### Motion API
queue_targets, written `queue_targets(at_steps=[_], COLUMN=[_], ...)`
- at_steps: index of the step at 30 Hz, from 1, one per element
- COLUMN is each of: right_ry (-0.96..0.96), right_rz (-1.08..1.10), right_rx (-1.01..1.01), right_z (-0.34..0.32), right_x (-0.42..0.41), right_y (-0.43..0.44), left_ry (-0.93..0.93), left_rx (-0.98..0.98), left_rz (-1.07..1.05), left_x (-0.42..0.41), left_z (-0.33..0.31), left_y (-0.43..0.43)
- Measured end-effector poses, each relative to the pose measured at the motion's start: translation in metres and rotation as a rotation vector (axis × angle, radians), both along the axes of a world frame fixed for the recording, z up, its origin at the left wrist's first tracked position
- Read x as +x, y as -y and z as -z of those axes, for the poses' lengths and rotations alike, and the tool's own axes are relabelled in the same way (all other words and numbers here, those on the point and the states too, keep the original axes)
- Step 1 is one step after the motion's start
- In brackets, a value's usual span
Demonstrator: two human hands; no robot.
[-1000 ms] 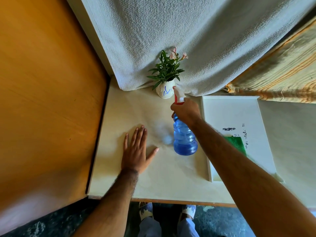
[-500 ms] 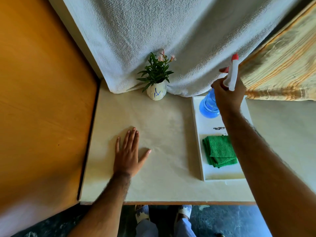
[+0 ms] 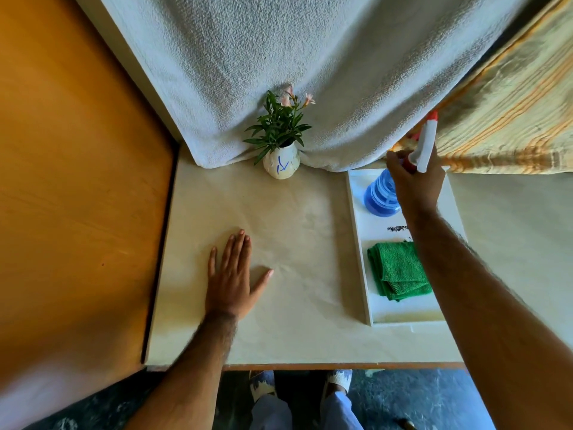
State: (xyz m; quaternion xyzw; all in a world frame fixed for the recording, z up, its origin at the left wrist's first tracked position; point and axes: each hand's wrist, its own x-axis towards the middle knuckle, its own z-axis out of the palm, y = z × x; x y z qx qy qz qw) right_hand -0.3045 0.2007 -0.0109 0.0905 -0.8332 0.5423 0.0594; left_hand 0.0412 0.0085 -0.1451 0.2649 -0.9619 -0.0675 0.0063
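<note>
A blue spray bottle (image 3: 379,197) with a white and red trigger head stands at the far end of a white tray (image 3: 361,243). My right hand (image 3: 414,178) grips its neck from above. A folded green cloth (image 3: 397,270) lies in the tray nearer to me. Flat on the cream tabletop (image 3: 294,228), fingers straight, rests my left hand (image 3: 231,276), well left of the tray.
A small white vase with a green plant (image 3: 280,141) stands at the table's back edge against a hanging white towel (image 3: 294,57). An orange wooden panel (image 3: 71,181) borders the left side. A striped yellow fabric (image 3: 511,119) hangs at the back right. My feet show below the front edge.
My right hand carried the spray bottle from the middle of the table to the tray's far end. The left hand stayed flat in place.
</note>
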Motion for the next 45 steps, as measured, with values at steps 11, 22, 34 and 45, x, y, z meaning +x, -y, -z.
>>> queue_targets(at_steps=[11, 22, 34, 45], right_ry=[-0.101, -0.270, -0.580, -0.967], right_rz=[-0.285, -0.711, -0.888, -1.149], right_rx=[0.423, 0.847, 0.572, 0.673], right_z=[0.054, 0.076, 0.016, 0.018], right_x=[0.099, 0.117, 0.117, 0.066], right_y=[-0.107, -0.157, -0.027, 0.123], left_ry=[-0.017, -0.018, -0.058, -0.036], left_rx=[-0.001, 0.008, -0.003, -0.035], left_rz=[-0.014, -0.015, -0.010, -0.009], left_x=[-0.002, -0.002, -0.002, 0.000], left_z=[-0.011, -0.019, -0.012, -0.006], left_y=[-0.006, -0.008, -0.006, -0.004])
